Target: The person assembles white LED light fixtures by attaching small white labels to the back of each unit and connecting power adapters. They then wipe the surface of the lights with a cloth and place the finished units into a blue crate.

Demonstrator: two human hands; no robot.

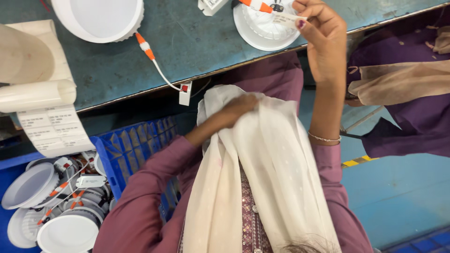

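Note:
My right hand is raised over the bench edge and pinches a small white label sticker between thumb and fingertips. Just beyond it lies a round white downlight, back side up, with an orange and white connector. My left hand is bent toward my chest and grips the cream scarf that hangs over my purple top. A second white downlight sits face down at the bench's far left, its white cable with orange connector running to a small white plug hanging off the edge.
The bench has a dark teal top. A roll of white label stickers lies at its left. Below, a blue plastic crate holds several white downlights. Another person in purple with a beige scarf sits at the right.

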